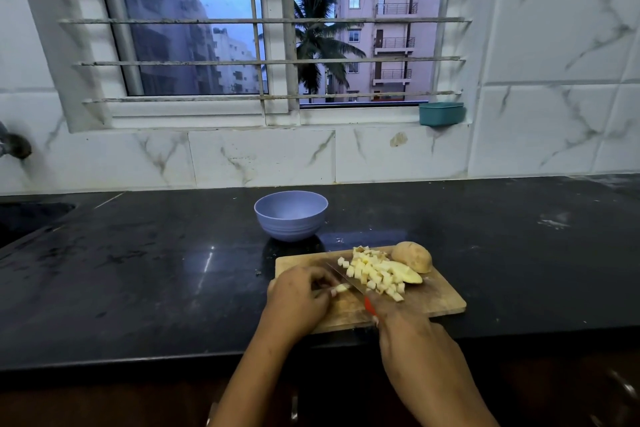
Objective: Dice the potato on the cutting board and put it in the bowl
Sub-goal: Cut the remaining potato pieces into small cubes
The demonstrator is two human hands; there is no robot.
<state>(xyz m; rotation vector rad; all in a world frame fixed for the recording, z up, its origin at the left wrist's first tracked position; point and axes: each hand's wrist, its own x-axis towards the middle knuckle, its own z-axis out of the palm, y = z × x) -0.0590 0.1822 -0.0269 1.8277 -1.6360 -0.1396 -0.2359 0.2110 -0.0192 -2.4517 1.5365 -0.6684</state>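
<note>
left hand (300,295), fingers curled, pinches a potato strip (341,288) on the cutting board (438,300); right hand (398,321) grips the knife (346,279). diced pile (375,274) and uncut potato half (412,256) lie at the board's far side, bowl (291,217) beyond. risk: blade nicking the close fingertips.
</note>
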